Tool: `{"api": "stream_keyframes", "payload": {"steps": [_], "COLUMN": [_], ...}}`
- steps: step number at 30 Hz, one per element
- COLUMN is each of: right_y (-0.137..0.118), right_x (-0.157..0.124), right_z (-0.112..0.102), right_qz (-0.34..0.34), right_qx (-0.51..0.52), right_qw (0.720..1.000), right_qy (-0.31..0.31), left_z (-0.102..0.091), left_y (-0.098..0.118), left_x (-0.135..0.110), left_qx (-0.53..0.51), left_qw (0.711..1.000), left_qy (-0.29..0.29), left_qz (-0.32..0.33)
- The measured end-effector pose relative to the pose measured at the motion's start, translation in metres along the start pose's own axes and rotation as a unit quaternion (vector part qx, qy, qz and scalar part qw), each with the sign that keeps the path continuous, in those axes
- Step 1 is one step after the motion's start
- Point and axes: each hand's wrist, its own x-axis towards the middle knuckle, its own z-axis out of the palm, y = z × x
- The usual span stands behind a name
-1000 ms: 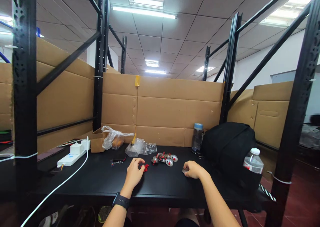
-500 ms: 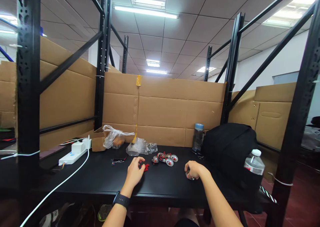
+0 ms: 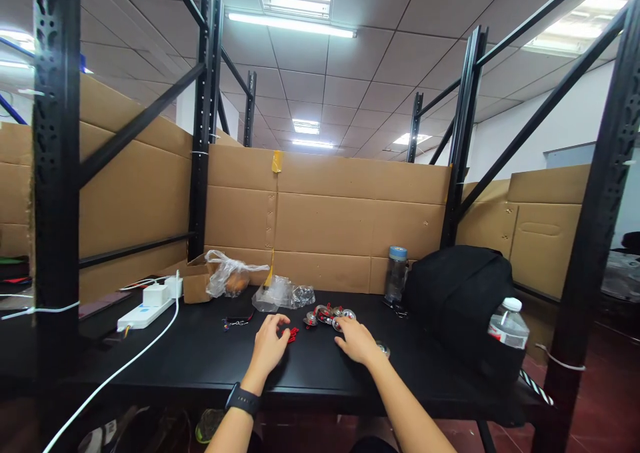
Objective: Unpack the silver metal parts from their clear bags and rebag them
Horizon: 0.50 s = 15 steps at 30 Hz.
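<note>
My left hand (image 3: 270,343), with a dark watch on its wrist, rests on the black table with thumb and fingertips apart. Small red pieces (image 3: 293,335) lie right by its fingertips. My right hand (image 3: 356,341) reaches over the near edge of a cluster of round, shiny clear-and-silver pieces with red parts (image 3: 325,312). Its fingers are spread and partly cover one round piece (image 3: 345,320); whether they touch it I cannot tell. Beside the right wrist lies a single round clear piece (image 3: 383,348), partly hidden by the hand.
Behind the cluster lies crumpled clear plastic packaging (image 3: 283,294). A tied plastic bag (image 3: 233,276) and a white power strip (image 3: 145,313) are on the left. To the right stand a blue-lidded bottle (image 3: 397,273) and a black backpack (image 3: 457,300). Cardboard (image 3: 325,220) closes the back.
My right hand has moved left and slightly away from me, from the right side to the cluster, leaving a round clear piece on the table. My left hand has stayed in place.
</note>
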Motion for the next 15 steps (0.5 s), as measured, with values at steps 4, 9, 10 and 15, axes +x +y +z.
{"api": "stream_keyframes", "payload": {"steps": [4,9,10,15], "right_y": [0.000,0.002,-0.001,-0.034], "right_x": [0.003,-0.002,-0.004,-0.013], "right_z": [0.010,0.006,0.006,0.021], "right_qz": [0.024,0.043,0.035,0.043], "right_qx": [-0.004,0.094,0.149,0.579], "right_qw": [0.999,0.989,0.978,0.796], "right_qy": [0.025,0.109,0.142,0.168], "left_z": [-0.003,-0.009,-0.010,0.001], "left_y": [0.003,0.022,0.028,0.059], "left_x": [-0.001,-0.004,-0.006,-0.020], "left_qx": [-0.009,-0.093,-0.123,-0.221], "left_qw": [1.000,0.995,0.991,0.972], "left_qy": [0.001,0.001,-0.013,-0.053], "left_qz": [0.000,0.041,0.054,0.057]}}
